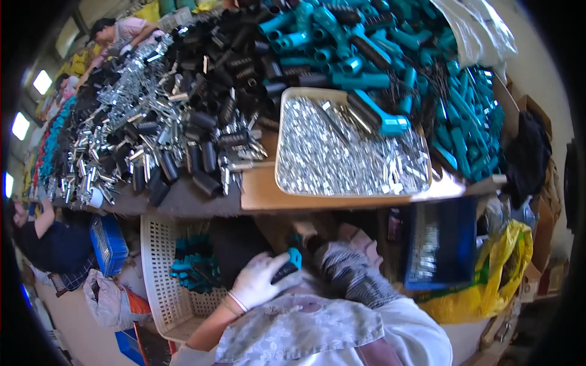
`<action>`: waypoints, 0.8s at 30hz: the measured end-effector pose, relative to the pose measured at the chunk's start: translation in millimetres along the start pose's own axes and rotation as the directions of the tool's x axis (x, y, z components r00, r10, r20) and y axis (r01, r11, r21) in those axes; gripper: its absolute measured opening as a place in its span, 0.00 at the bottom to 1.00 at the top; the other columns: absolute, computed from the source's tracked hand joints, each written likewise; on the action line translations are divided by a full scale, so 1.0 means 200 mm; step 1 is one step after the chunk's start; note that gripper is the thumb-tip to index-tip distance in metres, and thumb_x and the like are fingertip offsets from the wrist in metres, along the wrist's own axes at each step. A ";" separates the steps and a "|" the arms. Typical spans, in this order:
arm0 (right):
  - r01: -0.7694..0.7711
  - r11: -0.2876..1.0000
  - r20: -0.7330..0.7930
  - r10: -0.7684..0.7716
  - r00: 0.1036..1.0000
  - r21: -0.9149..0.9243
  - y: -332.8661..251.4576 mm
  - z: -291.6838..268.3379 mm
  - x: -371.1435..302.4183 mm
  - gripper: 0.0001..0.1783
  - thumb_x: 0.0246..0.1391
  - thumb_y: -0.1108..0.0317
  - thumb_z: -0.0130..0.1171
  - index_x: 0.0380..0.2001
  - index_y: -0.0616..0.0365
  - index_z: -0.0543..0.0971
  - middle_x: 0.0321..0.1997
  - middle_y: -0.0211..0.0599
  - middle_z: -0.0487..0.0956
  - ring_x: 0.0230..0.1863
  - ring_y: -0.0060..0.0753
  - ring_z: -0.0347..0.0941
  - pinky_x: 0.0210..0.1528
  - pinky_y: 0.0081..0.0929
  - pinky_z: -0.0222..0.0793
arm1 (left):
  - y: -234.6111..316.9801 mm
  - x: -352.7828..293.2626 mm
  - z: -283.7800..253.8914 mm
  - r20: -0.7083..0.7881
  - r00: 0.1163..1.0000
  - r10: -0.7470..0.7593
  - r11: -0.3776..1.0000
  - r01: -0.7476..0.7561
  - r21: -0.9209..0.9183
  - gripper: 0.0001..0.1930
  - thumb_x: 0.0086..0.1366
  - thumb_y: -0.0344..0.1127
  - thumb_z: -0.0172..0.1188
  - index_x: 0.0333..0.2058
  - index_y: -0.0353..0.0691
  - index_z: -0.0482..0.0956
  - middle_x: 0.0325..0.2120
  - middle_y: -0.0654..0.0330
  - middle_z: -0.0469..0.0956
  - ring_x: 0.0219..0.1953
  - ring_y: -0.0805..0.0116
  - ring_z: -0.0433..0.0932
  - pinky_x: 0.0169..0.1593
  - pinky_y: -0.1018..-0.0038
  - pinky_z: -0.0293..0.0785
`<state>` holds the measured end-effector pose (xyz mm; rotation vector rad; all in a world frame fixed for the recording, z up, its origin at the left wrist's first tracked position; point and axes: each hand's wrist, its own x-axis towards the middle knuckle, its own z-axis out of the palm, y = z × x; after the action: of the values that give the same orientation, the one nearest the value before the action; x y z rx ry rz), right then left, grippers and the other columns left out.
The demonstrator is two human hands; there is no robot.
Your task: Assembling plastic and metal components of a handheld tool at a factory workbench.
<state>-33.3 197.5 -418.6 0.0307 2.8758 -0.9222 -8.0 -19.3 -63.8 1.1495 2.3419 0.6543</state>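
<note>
My left hand (264,282), in a white glove, is closed around a teal-and-black plastic tool handle (295,258) above my lap. My right arm, in a grey patterned sleeve, reaches forward below the table edge. The right hand (307,230) shows only as a small shadowed patch beside a bit of teal, and its fingers cannot be made out. To the left of my knees, a cream perforated basket (160,277) holds several teal handles (194,265). On the table ahead, a white tray (354,194) is filled with small shiny metal pieces, with a teal-and-black handle (390,124) lying on top.
Heaps of black sleeves (207,155), silver metal parts (137,110) and teal handles (342,36) cover the table. A blue bin (455,244) with metal pieces and a yellow sack (510,274) stand at right. Co-workers (125,33) sit along the far left.
</note>
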 end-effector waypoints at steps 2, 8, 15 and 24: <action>-0.040 0.954 -0.397 0.161 0.904 0.297 -0.01 0.04 -0.03 0.21 0.64 0.55 0.49 0.46 0.57 0.82 0.47 0.51 0.83 0.51 0.52 0.79 0.56 0.44 0.74 | -0.08 0.06 0.10 0.000 1.000 0.014 1.000 -0.014 -0.008 0.29 0.60 0.56 0.68 0.53 0.41 0.78 0.45 0.49 0.80 0.48 0.48 0.81 0.51 0.61 0.79; 0.014 0.920 -0.312 0.119 0.943 0.392 -0.09 -0.16 0.27 0.20 0.64 0.56 0.50 0.47 0.57 0.83 0.48 0.50 0.83 0.51 0.51 0.79 0.56 0.44 0.73 | -0.18 0.12 0.22 -0.008 0.998 -0.069 0.996 0.069 -0.063 0.29 0.59 0.58 0.68 0.51 0.44 0.79 0.39 0.52 0.82 0.42 0.49 0.82 0.46 0.58 0.79; -0.022 0.849 -0.178 0.136 0.975 0.529 -0.13 -0.17 0.40 0.19 0.64 0.56 0.51 0.47 0.57 0.83 0.48 0.50 0.83 0.52 0.50 0.79 0.56 0.43 0.73 | -0.28 0.21 0.32 -0.043 0.992 -0.115 0.989 0.110 -0.096 0.25 0.60 0.56 0.65 0.50 0.49 0.81 0.39 0.53 0.84 0.41 0.51 0.83 0.45 0.60 0.80; -0.166 0.760 0.010 0.205 0.979 0.628 -0.10 -0.19 0.21 0.19 0.64 0.57 0.53 0.47 0.57 0.83 0.48 0.49 0.83 0.52 0.48 0.79 0.56 0.41 0.72 | -0.27 0.34 0.46 -0.265 0.959 -0.100 0.994 0.084 -0.070 0.22 0.58 0.51 0.67 0.47 0.46 0.81 0.33 0.51 0.84 0.35 0.47 0.84 0.41 0.56 0.80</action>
<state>-81.2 202.6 -380.6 0.4028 2.4007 -1.8050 -26.2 26.7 -180.5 0.9706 2.5639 0.8862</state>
